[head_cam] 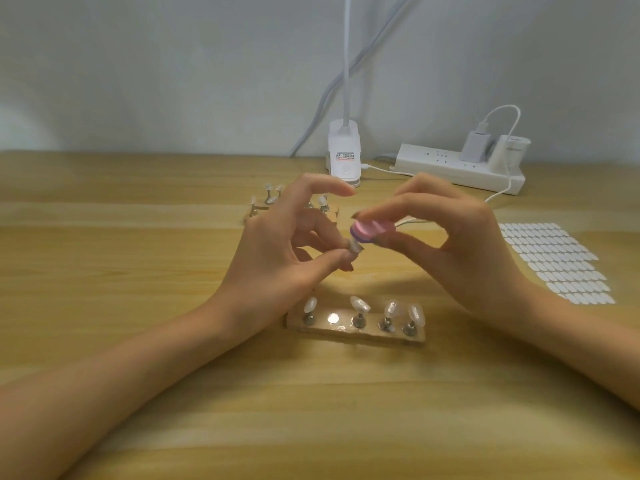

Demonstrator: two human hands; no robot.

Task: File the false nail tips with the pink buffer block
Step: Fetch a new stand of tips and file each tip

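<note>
Above the middle of the wooden table my left hand point(287, 251) pinches a small false nail tip on its metal stand point(355, 248) between thumb and fingers. My right hand point(450, 244) grips the pink buffer block point(369, 230) by its end, and the block's face touches the nail tip. Below the hands a clear holder bar point(332, 331) carries several pearly nail tips on metal stands, with one bare round magnet spot point(333, 318) in its row. A second holder point(258, 211) with more tips stands behind my left hand, partly hidden.
A white clip lamp base point(344, 152) and a white power strip point(457, 169) with plugged chargers and cables sit at the back by the wall. A sheet of white oval adhesive tabs point(554, 261) lies at the right.
</note>
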